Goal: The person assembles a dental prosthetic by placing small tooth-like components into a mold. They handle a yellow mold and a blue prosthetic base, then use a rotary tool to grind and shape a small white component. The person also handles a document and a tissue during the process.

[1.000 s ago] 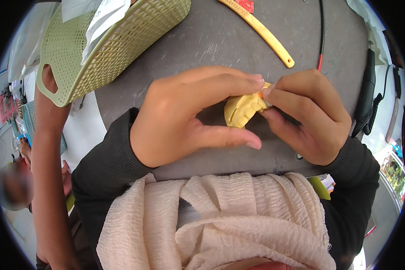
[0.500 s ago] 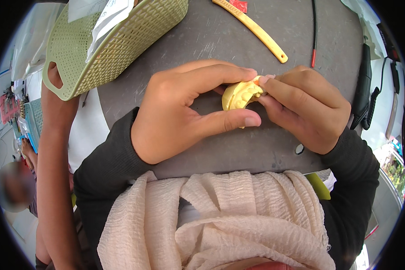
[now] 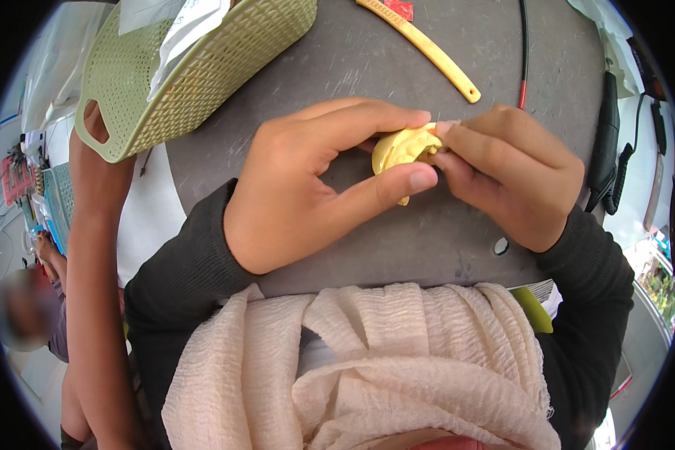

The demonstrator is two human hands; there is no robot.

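Observation:
A yellow dental cast [image 3: 401, 150], with a row of teeth moulded along its curved side, is held above the grey table. My left hand [image 3: 292, 184] grips it between the thumb in front and the fingers behind, which partly hide it. At the cast's right end my right hand [image 3: 514, 169] is closed in a pinch, thumb and forefinger touching the edge. A small orange spot shows by those fingertips; whatever they pinch there is too covered to name.
A green woven plastic basket [image 3: 202, 97] with papers stands at upper left, another person's arm [image 3: 94, 262] at its handle. Beyond my hands lie a yellow curved handle [image 3: 427, 49] and a black rod with a red end [image 3: 523, 60]. A black handpiece with coiled cord [image 3: 602, 150] sits at right.
The cast has turned slightly in my left hand, and my left thumb has shifted up across its front. My right fingertips stay at its right end. The basket appears slightly shifted right.

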